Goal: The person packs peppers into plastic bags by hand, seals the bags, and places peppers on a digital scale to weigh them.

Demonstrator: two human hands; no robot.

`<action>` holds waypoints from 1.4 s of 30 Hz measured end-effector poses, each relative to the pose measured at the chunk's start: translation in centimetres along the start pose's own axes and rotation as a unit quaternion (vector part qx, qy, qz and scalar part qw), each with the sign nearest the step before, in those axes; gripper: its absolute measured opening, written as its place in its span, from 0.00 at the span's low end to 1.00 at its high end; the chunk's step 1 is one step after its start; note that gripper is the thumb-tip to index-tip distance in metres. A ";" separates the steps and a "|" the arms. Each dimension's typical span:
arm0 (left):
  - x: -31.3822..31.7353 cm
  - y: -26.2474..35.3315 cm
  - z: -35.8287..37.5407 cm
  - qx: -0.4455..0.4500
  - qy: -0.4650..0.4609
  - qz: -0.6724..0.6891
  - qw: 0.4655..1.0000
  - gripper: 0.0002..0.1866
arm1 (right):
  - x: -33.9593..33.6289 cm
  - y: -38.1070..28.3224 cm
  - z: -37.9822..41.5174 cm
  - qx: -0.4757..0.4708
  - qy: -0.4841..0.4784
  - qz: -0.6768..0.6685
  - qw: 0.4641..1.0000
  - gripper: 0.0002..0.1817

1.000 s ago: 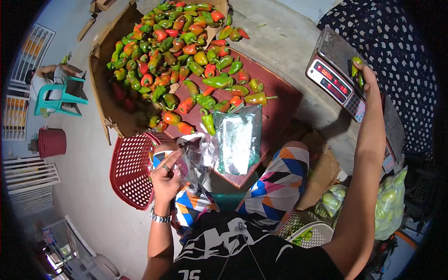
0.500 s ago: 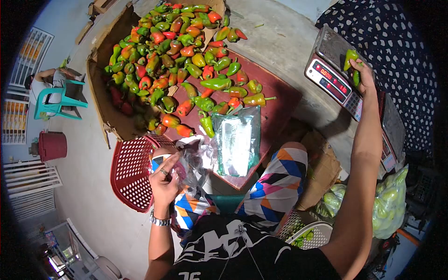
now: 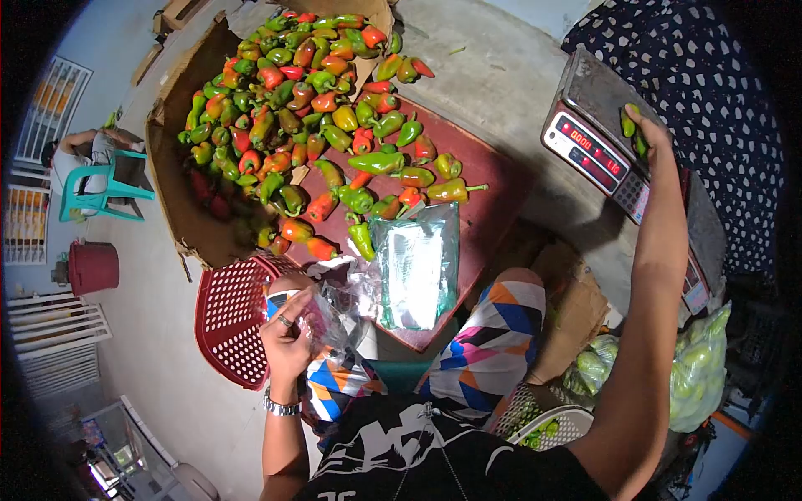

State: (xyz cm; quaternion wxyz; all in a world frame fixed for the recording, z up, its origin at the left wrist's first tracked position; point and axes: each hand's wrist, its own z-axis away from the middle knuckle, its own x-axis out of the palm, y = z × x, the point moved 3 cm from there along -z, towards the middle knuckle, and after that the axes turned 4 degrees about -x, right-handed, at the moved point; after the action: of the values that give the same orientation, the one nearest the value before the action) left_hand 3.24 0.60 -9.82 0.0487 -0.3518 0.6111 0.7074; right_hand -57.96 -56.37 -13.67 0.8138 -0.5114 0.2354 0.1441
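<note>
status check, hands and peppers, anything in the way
Right hand: holding green peppers at the scale. Left hand: gripping clear plastic. Between them: plastic packet on red table, nothing visibly blocking.

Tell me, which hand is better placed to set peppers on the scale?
The right hand, probably: it holds green peppers at the scale, while the left hand is farther away, holding a clear plastic bag.

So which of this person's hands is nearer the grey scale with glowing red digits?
Right. The right hand appears right at the edge of the scale; the left hand is well away leftward, by the perforated red plastic basket.
</note>
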 end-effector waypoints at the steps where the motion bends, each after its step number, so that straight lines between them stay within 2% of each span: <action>1: 0.0 0.0 -0.1 0.001 -0.002 -0.002 1.000 0.24 | 0.0 0.3 -0.3 -0.019 0.009 0.009 1.000 0.46; 4: 0.2 0.2 -0.3 0.001 -0.009 -0.006 1.000 0.24 | -1.9 2.5 -3.4 0.015 0.045 -0.107 0.993 0.46; 5: 0.3 0.6 -0.3 -0.003 -0.010 -0.009 1.000 0.24 | -2.4 3.2 -4.6 -0.014 0.004 -0.151 0.988 0.38; 7: 0.2 0.7 -0.4 -0.006 -0.010 -0.011 1.000 0.24 | -4.8 5.7 -9.7 -0.011 0.041 -0.128 0.991 0.44; 9: 0.3 0.6 -0.4 -0.006 -0.011 -0.010 1.000 0.25 | -5.0 6.0 -10.8 -0.019 0.066 -0.110 0.992 0.46; 12: 0.3 0.5 -0.3 -0.009 -0.011 -0.001 1.000 0.25 | -5.2 5.9 -11.0 -0.048 0.088 -0.092 0.991 0.42; 15: 0.2 0.4 -0.3 -0.005 -0.014 -0.016 1.000 0.24 | -5.4 5.5 -11.0 -0.069 0.130 -0.016 0.989 0.43; 18: 0.1 0.4 -0.3 -0.008 -0.020 -0.008 1.000 0.21 | -3.4 2.5 -7.4 -0.140 0.125 0.039 0.981 0.46; 20: 0.1 0.5 -0.3 -0.007 -0.014 -0.014 1.000 0.23 | 0.3 -1.2 0.3 -0.186 0.145 0.139 0.962 0.47; 21: 0.1 0.6 -0.3 -0.006 -0.012 -0.017 1.000 0.24 | 1.7 -2.6 3.2 -0.209 0.155 0.189 0.947 0.48; 24: 0.1 0.1 -0.3 0.001 -0.011 -0.016 1.000 0.24 | 4.1 -1.9 3.9 -0.242 0.226 0.375 0.866 0.45; 25: 0.1 0.0 -0.3 -0.001 -0.011 -0.014 1.000 0.24 | 4.1 -1.6 2.3 -0.244 0.230 0.373 0.865 0.40; 28: 0.0 -0.2 -0.1 -0.014 -0.014 -0.011 1.000 0.25 | 4.2 -1.2 -0.1 -0.236 0.279 0.387 0.846 0.40; 32: 0.3 0.0 -0.4 -0.019 -0.010 -0.012 1.000 0.25 | 3.9 -1.8 -3.4 -0.182 0.289 0.382 0.859 0.46; 33: 0.4 0.1 -0.4 -0.022 -0.013 -0.014 1.000 0.25 | 3.8 -2.2 -3.6 -0.151 0.259 0.393 0.869 0.49; 36: 0.1 0.2 -0.7 -0.008 -0.013 -0.019 1.000 0.25 | 4.8 -2.6 -1.7 -0.121 0.314 0.412 0.846 0.49; 40: -0.1 -0.2 -0.3 -0.015 -0.007 0.004 1.000 0.24 | 5.4 -5.3 3.0 -0.072 0.338 0.390 0.853 0.53; 41: -0.2 -0.4 -0.1 -0.016 -0.006 0.006 1.000 0.23 | 5.6 -5.2 3.0 -0.137 0.429 0.389 0.804 0.51; 42: -0.3 -0.5 -0.1 -0.015 -0.004 0.008 1.000 0.23 | 6.1 -5.8 3.9 -0.209 0.454 0.391 0.773 0.48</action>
State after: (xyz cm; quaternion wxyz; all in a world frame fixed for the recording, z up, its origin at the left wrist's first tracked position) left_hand 3.76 0.70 -10.11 0.0401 -0.3449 0.6034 0.7178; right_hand -49.12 -55.39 -11.01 0.3587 -0.5389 0.7213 0.2462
